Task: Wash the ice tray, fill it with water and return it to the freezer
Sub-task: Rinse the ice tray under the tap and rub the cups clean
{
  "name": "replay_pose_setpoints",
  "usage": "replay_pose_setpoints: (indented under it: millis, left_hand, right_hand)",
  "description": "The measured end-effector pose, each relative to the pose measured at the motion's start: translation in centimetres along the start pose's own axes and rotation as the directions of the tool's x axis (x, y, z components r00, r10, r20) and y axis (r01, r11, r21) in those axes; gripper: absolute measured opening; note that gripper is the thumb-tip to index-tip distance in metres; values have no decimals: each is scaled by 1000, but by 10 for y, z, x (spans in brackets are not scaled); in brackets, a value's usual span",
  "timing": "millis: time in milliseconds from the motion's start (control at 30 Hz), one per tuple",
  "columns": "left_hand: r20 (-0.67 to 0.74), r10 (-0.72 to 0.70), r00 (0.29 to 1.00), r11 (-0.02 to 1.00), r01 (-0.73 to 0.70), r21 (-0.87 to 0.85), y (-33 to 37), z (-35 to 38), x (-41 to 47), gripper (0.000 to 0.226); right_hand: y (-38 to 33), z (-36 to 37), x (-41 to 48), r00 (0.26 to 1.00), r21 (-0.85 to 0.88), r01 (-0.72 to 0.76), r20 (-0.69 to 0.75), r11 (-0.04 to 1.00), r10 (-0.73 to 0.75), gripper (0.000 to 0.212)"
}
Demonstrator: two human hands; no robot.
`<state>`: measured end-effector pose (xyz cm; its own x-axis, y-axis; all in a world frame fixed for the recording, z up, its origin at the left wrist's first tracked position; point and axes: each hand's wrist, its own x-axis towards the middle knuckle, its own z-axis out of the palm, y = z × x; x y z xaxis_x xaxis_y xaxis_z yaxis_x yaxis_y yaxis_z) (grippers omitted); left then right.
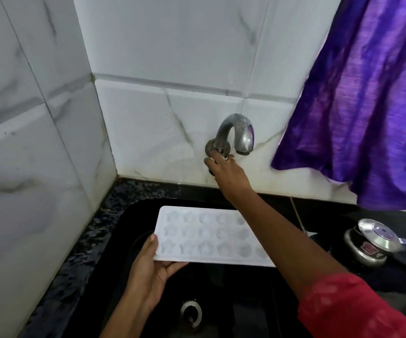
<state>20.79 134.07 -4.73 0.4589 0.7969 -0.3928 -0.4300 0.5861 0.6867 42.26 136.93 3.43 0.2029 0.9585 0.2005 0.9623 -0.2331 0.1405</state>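
Note:
A white ice tray [204,236] with star and round moulds is held level over the black sink [133,215]. My left hand [152,267] grips its near left corner, thumb on top. My right hand [226,172] reaches across the tray to the wall, fingers closed around the tap handle under the curved steel tap [237,129]. No water is visibly running from the spout. My right forearm hides the tray's right end.
The sink drain [191,313] lies below the tray. A steel pressure cooker [370,242] stands on the dark counter at the right. A purple curtain [363,98] hangs at the upper right. White marble tiles cover the corner walls.

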Motion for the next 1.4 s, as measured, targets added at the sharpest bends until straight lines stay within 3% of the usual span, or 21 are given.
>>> replay_pose_setpoints:
  millis: [300, 500, 633, 867, 1100, 1233, 1333, 1400]
  left_hand:
    - [-9, -12, 1000, 1000, 12, 0, -5, 1, 11, 25]
    - [-3, 0, 1000, 1000, 0, -20, -4, -1, 9, 25]
    - [5, 9, 1000, 1000, -9, -29, -2, -3, 9, 24]
    - [28, 1, 1000, 1000, -1, -14, -2, -4, 12, 25]
    - [34, 0, 999, 1000, 0, -16, -4, -8, 14, 26]
    - [28, -2, 1000, 999, 3, -33, -4, -9, 13, 26]
    - [15, 4, 1000, 998, -3, -59, -3, -9, 14, 25]
    - [13, 13, 1000, 997, -12, -82, -4, -11, 17, 25]
  right_hand:
    - [7, -8, 4, 986, -142, 164, 36, 976, -161, 61]
    - [12, -3, 6, 988, -88, 153, 53, 984, -148, 59]
    - [18, -3, -4, 984, -74, 166, 76, 983, -160, 72]
    - [17, -6, 2, 973, -179, 232, 45, 956, -228, 57]
    - [18, 1, 6, 951, -155, 308, 14, 939, -310, 53]
    - [20, 1, 5, 977, 11, 212, 33, 977, -212, 57]
    - [9, 14, -23, 993, 381, -35, -91, 924, 75, 64]
    - [-5, 25, -55, 969, 463, -210, -20, 861, 247, 61]
